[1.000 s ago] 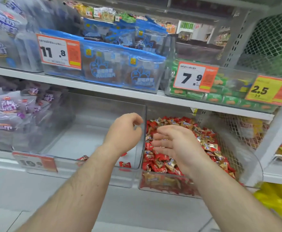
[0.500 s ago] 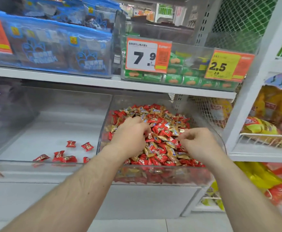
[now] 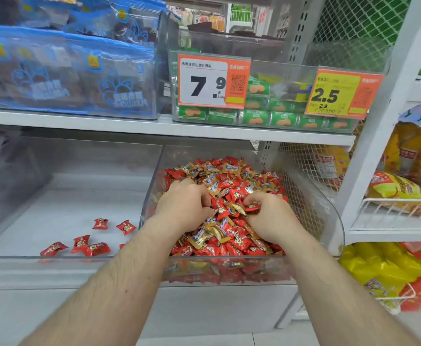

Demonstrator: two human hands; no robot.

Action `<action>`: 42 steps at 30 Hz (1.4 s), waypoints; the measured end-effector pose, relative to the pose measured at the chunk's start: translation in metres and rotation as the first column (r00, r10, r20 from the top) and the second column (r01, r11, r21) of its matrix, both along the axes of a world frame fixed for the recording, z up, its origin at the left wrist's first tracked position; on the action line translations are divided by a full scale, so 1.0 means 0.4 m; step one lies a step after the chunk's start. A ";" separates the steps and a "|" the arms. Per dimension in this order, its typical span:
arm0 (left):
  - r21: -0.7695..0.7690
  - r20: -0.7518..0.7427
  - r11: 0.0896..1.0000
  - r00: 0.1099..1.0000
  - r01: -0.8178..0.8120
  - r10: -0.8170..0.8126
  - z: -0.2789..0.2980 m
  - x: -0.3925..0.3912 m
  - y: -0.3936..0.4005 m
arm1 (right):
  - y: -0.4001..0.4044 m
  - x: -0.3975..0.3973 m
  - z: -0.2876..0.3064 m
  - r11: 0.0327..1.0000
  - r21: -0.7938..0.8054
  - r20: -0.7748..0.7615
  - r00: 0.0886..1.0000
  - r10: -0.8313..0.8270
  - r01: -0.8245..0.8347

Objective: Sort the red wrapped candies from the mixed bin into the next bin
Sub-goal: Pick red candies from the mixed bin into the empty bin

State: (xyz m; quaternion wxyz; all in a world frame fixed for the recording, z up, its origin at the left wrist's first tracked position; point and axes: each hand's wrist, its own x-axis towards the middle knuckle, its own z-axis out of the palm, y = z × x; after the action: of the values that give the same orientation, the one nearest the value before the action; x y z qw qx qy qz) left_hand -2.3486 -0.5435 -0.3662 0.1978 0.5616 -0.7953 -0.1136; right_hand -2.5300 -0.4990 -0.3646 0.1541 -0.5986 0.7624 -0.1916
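A clear mixed bin [image 3: 330, 221] on the lower shelf holds a heap of red and gold wrapped candies [image 3: 231, 181]. Both of my hands are in that heap. My left hand [image 3: 183, 208] lies palm down with its fingers curled into the pile, and its thumb and fingertips close on a red candy [image 3: 216, 205]. My right hand [image 3: 270, 217] pinches another red candy [image 3: 252, 208] between thumb and fingers. To the left stands the neighbouring clear bin [image 3: 79, 193], with several loose red candies [image 3: 100, 224] near its front.
An upper shelf [image 3: 154, 127] hangs close above the bins, carrying blue snack bags [image 3: 79, 78] and green packets [image 3: 259, 116] behind price tags. A white upright [image 3: 369, 156] and a wire rack of yellow bags [image 3: 401, 191] stand to the right.
My left hand has crossed from over the left bin into the mixed bin. Both hands have sunk into the heap and curled on candies. The view has swung to the right.
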 end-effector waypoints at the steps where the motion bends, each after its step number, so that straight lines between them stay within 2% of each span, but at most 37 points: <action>1: 0.001 0.003 1.000 1.000 0.005 -0.005 0.001 0.003 0.001 | 0.005 -0.001 0.000 1.000 -0.002 -0.016 1.000 -0.005 0.005; 4: 0.012 -0.025 0.999 0.999 0.034 -0.033 0.005 0.007 0.002 | 0.023 -0.007 0.008 0.995 -0.089 0.020 0.999 -0.050 0.051; 6: 0.044 -0.027 0.998 0.998 0.051 -0.050 0.008 0.004 -0.001 | 0.029 -0.017 0.014 0.972 -0.189 0.171 0.980 -0.107 0.139; 10: 0.104 0.063 0.994 0.997 0.029 -0.035 0.013 -0.003 -0.010 | 0.039 -0.033 0.030 0.892 -0.294 0.510 0.846 -0.157 0.343; 14: 0.159 0.144 0.987 0.989 0.015 -0.038 0.018 0.002 -0.012 | 0.041 -0.033 0.040 0.878 -0.275 0.583 0.794 -0.171 0.391; 17: 0.160 0.089 0.987 0.996 0.018 -0.032 0.034 0.016 -0.007 | 0.020 -0.025 0.040 0.925 -0.178 0.559 0.808 -0.187 0.337; 20: 0.155 -0.158 0.988 0.987 0.007 0.018 0.052 0.031 -0.004 | 0.011 -0.024 0.042 0.954 -0.059 0.529 0.820 -0.219 0.293; 23: 0.118 -0.272 0.993 0.962 0.007 0.026 0.064 0.020 -0.003 | 0.009 -0.025 0.052 0.931 -0.181 0.415 0.883 -0.221 0.318; 25: 0.110 -0.238 0.993 0.971 0.029 -0.002 0.061 -0.004 0.001 | 0.002 -0.011 0.058 0.922 -0.258 0.342 0.920 -0.192 0.289; 27: 0.109 -0.108 0.994 0.994 0.024 -0.012 0.046 -0.027 -0.003 | -0.017 0.006 0.047 0.944 -0.277 0.186 0.974 -0.132 0.181; 30: 0.102 0.124 0.995 0.992 0.003 -0.015 0.022 -0.047 -0.011 | -0.044 0.028 0.017 0.984 -0.176 0.028 0.999 -0.016 0.021; 33: 0.066 0.171 0.998 0.985 0.011 -0.022 0.015 -0.054 -0.011 | -0.051 0.040 0.001 0.998 -0.043 0.005 0.999 0.038 -0.038; 36: 0.064 0.085 0.998 0.996 0.013 -0.019 0.017 -0.051 -0.008 | -0.036 0.033 0.007 0.993 -0.098 0.069 0.996 -0.059 0.066; 38: 0.068 -0.023 0.997 0.999 0.023 -0.022 0.026 -0.043 -0.005 | -0.019 0.022 0.016 0.981 -0.150 0.106 0.989 -0.105 0.120; 40: 0.090 -0.211 0.996 0.978 0.026 -0.007 0.046 -0.030 0.001 | -0.004 0.010 0.026 0.961 -0.212 0.232 0.964 -0.129 0.179; 42: 0.112 -0.389 0.994 0.920 -0.002 0.046 0.074 -0.015 0.005 | 0.010 0.000 0.040 0.912 -0.278 0.412 0.895 -0.171 0.302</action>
State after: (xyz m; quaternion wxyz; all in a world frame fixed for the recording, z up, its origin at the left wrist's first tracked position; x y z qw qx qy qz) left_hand -2.3548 -0.5414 -0.3366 0.3228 0.5473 -0.7256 -0.2640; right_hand -2.5299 -0.4951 -0.3486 0.1695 -0.4688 0.7423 -0.4478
